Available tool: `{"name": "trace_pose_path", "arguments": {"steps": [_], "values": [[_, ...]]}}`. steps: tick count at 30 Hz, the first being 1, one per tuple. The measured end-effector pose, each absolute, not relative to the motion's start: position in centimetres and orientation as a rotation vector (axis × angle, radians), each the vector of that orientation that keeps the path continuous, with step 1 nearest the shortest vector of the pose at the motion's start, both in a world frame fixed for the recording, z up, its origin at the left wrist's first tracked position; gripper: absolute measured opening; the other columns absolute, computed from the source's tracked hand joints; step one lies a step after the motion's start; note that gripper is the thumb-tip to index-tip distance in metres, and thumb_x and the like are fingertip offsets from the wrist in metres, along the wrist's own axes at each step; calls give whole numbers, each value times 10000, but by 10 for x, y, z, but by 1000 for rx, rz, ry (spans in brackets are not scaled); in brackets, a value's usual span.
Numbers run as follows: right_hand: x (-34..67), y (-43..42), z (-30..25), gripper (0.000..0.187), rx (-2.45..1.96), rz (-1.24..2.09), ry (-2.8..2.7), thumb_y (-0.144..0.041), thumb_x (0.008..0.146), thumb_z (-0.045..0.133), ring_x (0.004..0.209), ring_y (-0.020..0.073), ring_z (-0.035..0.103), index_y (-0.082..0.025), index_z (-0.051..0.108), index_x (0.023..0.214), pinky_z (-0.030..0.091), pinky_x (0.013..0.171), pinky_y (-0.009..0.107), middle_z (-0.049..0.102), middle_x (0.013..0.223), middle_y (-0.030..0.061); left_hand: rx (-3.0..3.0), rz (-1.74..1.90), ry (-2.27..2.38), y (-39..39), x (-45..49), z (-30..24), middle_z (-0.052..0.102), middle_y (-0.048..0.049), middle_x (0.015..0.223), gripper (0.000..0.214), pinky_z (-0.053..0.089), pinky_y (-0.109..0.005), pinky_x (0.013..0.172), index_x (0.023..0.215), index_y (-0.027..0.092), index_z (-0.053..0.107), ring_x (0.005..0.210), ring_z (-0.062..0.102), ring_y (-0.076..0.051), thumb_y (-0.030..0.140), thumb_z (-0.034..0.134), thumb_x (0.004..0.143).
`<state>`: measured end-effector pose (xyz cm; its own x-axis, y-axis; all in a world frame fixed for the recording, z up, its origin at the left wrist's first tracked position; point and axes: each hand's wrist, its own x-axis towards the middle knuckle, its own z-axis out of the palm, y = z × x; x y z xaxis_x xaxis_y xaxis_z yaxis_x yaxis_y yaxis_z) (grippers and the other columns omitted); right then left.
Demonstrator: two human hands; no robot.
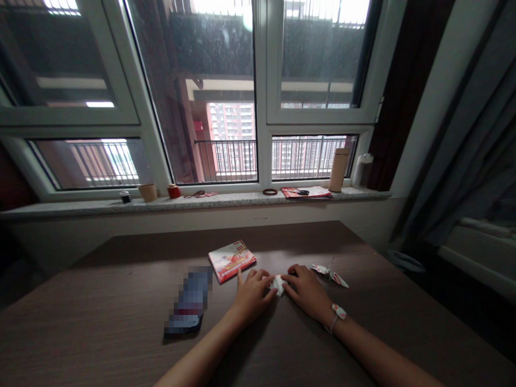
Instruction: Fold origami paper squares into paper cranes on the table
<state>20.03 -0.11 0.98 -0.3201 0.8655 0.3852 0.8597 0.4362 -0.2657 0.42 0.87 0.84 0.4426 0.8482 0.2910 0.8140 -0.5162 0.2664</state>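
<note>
- A small folded piece of paper (278, 284) lies on the dark wooden table (121, 333), near the middle, pinched between both hands.
- The left hand (253, 294) rests flat-ish with fingertips pressing the paper's left edge; the right hand (307, 293) grips its right edge with thumb and fingers.
- The paper looks light, thin and easily creased or torn; it is best held by the edges with the fingertips, pressed against the tabletop.
- Just right of the right hand lies a finished paper crane (330, 274), patterned, close enough to be brushed.
- Farther left sits a red packet of paper (232, 260); a blurred dark object (189, 303) lies left of the left hand.
- On the far windowsill (242, 202): a cup (148, 192), a tall flask (338, 169).
</note>
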Motion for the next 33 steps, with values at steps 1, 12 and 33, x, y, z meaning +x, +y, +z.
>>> {"name": "trace_pose_path", "arguments": {"steps": [1, 12, 33], "values": [[200, -1, 9, 256, -1451, 15, -2221, -341, 909, 510, 1014, 207, 534, -281, 663, 1104, 407, 901, 326, 588, 1078, 65, 2594, 602, 1498, 9, 4, 8, 617, 17, 1138, 281, 51, -707, 1059, 1157, 365, 581, 1129, 496, -241, 391, 532, 881], [201, 0, 10, 259, -1431, 10, -2241, -343, 910, 507, 1015, 204, 529, -293, 659, 1115, 407, 896, 325, 588, 1063, 61, 2590, 587, 1494, 7, 5, 11, 609, 10, 1159, 323, 33, -716, 1053, 1202, 390, 555, 1139, 487, -246, 385, 529, 881], [203, 0, 10, 230, -1421, 67, -2182, -326, 905, 518, 1008, 199, 543, -237, 672, 1051, 409, 909, 313, 616, 1060, 59, 2660, 532, 1512, 6, 6, 9, 588, 1, 1209, 344, 74, -734, 1036, 1246, 418, 517, 1146, 459, -265, 402, 493, 904]]}}
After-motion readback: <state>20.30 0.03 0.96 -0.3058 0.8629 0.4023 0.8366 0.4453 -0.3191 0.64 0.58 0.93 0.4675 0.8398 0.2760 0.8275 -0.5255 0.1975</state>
